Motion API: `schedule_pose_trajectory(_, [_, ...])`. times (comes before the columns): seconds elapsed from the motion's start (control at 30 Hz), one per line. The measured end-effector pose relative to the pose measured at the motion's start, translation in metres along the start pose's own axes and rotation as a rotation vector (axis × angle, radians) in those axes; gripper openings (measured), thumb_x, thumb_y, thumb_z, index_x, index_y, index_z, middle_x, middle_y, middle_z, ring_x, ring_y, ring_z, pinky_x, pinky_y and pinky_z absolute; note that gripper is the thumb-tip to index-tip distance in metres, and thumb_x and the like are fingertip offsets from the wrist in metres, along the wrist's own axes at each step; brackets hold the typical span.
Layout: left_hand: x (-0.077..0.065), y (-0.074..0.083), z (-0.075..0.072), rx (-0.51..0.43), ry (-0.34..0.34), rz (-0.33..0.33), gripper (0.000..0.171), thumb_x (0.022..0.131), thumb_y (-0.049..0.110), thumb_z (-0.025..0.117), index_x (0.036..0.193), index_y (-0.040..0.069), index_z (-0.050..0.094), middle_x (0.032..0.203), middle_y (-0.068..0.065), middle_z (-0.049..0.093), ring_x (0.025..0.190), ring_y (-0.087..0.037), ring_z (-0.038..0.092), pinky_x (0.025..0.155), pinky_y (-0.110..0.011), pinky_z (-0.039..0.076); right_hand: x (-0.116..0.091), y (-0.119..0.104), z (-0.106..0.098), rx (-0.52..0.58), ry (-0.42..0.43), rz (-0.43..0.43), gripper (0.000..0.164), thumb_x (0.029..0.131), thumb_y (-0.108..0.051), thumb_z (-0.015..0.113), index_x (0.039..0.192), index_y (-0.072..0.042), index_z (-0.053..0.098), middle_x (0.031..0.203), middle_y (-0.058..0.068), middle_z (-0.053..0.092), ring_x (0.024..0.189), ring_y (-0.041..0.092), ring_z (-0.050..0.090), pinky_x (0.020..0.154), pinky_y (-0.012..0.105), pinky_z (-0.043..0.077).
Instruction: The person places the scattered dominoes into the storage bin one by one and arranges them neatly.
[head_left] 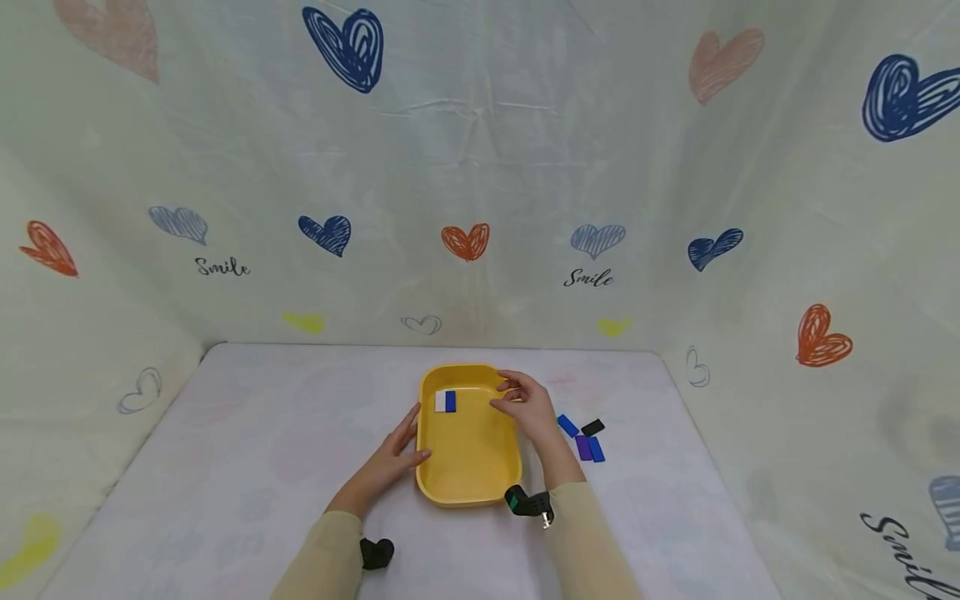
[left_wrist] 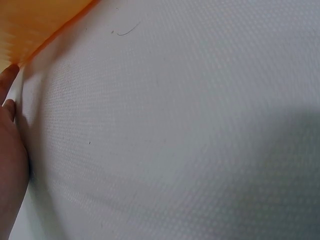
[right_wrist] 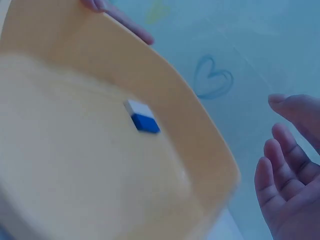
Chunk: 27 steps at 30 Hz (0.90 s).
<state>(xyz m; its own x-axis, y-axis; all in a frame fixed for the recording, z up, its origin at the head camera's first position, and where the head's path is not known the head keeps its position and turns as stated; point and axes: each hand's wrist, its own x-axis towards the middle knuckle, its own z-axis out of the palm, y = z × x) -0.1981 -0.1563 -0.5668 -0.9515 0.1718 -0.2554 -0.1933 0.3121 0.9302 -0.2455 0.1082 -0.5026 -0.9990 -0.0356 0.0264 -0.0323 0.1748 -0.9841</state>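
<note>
A yellow tray (head_left: pixel 468 475) with raised walls stands on the table. My left hand (head_left: pixel 386 467) holds its left rim, thumb over the edge and fingers along the outer wall. Inside, toward the far left, a white rectangular block (head_left: pixel 440 402) and a blue rectangular block (head_left: pixel 450 402) lie side by side, apparently touching; both also show in the right wrist view. My right hand (head_left: pixel 528 408) hovers at the tray's far right rim with fingers loosely bent. In the right wrist view, nothing shows between its thumb and fingers (right_wrist: pixel 287 162).
Right of the tray lie several loose blocks: a blue block (head_left: pixel 567 426), a black block (head_left: pixel 593 427), a purple block (head_left: pixel 583 447) and another blue block (head_left: pixel 596 449). The white-covered table (head_left: pixel 300 417) ends at a curtain (head_left: pixel 480 167) printed with hearts.
</note>
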Motion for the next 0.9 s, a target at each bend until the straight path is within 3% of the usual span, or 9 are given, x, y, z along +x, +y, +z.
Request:
schedule_pose_trajectory(0.2, [0.001, 0.001, 0.000, 0.038, -0.001, -0.005, 0.088, 0.085, 0.040, 0.073, 0.155, 0.039, 0.020, 0.153, -0.015, 0.036, 0.145, -0.040, 0.014, 0.108, -0.070, 0.008, -0.019, 0.020, -0.032, -0.003, 0.082, 0.059, 0.049, 0.080, 0.000, 0.077, 0.127, -0.008, 0.063, 0.104, 0.012, 0.063, 0.085, 0.020, 0.058, 0.070, 0.022, 0.051])
schedule_pose_trajectory(0.37, [-0.001, 0.003, -0.001, 0.029, 0.004, -0.007, 0.088, 0.086, 0.038, 0.073, 0.156, 0.037, 0.020, 0.153, -0.014, 0.036, 0.146, -0.039, 0.013, 0.109, -0.068, 0.006, -0.031, 0.034, -0.052, -0.025, 0.111, 0.092, 0.050, 0.081, 0.000, 0.076, 0.128, -0.006, 0.062, 0.109, 0.018, 0.062, 0.085, 0.019, 0.057, 0.066, 0.022, 0.051])
schedule_pose_trajectory(0.47, [-0.001, 0.004, 0.000, 0.022, 0.008, -0.008, 0.087, 0.086, 0.036, 0.073, 0.156, 0.036, 0.020, 0.153, -0.015, 0.036, 0.145, -0.040, 0.013, 0.109, -0.068, 0.007, -0.042, 0.029, -0.062, -0.052, 0.107, 0.097, 0.051, 0.082, 0.001, 0.075, 0.130, -0.001, 0.059, 0.112, 0.023, 0.060, 0.084, 0.019, 0.054, 0.064, 0.019, 0.049])
schedule_pose_trajectory(0.63, [0.000, 0.003, 0.000, 0.010, 0.001, 0.001, 0.087, 0.087, 0.034, 0.073, 0.156, 0.036, 0.021, 0.153, -0.017, 0.035, 0.145, -0.040, 0.016, 0.109, -0.067, 0.009, -0.052, 0.042, -0.085, -0.194, 0.093, 0.120, 0.051, 0.082, -0.002, 0.075, 0.130, -0.004, 0.060, 0.110, 0.015, 0.061, 0.086, 0.022, 0.053, 0.064, 0.021, 0.049])
schedule_pose_trajectory(0.7, [0.000, 0.003, 0.000, -0.002, -0.004, 0.003, 0.087, 0.086, 0.034, 0.074, 0.156, 0.036, 0.021, 0.153, -0.017, 0.035, 0.145, -0.040, 0.016, 0.110, -0.066, 0.010, -0.051, 0.057, -0.095, -0.235, 0.090, 0.122, 0.052, 0.081, -0.004, 0.077, 0.131, -0.007, 0.060, 0.109, 0.010, 0.061, 0.086, 0.022, 0.054, 0.064, 0.023, 0.049])
schedule_pose_trajectory(0.9, [-0.001, 0.004, 0.002, -0.018, 0.002, 0.000, 0.087, 0.086, 0.032, 0.074, 0.156, 0.035, 0.022, 0.153, -0.019, 0.035, 0.144, -0.040, 0.018, 0.110, -0.065, 0.011, -0.055, 0.068, -0.119, -0.274, 0.076, 0.154, 0.054, 0.082, -0.005, 0.077, 0.132, -0.008, 0.059, 0.110, 0.010, 0.059, 0.087, 0.022, 0.052, 0.064, 0.025, 0.048])
